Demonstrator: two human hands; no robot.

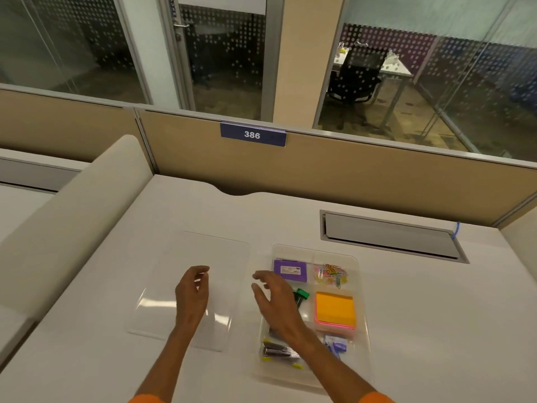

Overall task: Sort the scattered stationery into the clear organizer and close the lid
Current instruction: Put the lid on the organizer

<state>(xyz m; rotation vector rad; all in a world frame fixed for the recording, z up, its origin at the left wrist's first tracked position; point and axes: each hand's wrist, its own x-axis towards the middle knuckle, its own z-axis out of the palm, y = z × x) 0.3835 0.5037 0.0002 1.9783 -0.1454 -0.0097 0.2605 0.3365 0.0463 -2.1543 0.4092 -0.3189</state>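
The clear organizer (315, 315) sits on the white tabletop (421, 315) at about 5 o'clock from the middle of the view, its lid off. Its compartments are filled. At the far left one, toward 12 o'clock within the tray, lies a purple box (290, 270) with a white label. Just to its right, at 1 o'clock, is a heap of coloured paper clips (332, 276). Below the clips, at 3 o'clock, a stack of sticky notes (335, 311) rests flat, orange on top with pink beneath. At the tray's centre a green-capped item (302, 295) shows partly behind the right hand. Near the front, at 7 o'clock, are dark binder clips (277, 351) with yellow-green handles, and at 5 o'clock a small packet of blue pieces (335, 344); what they are I cannot tell.

The clear lid (162, 309) lies flat on the tabletop just left of the organizer, at 9 o'clock from it, apart from the tray.

The left hand (191, 298) hovers over the lid with fingers loosely curled and empty. The right hand (276, 303) is above the organizer's left side, fingers spread and pointing toward 11 o'clock, holding nothing. Both arms end in orange sleeves (374, 398) at the bottom edge.
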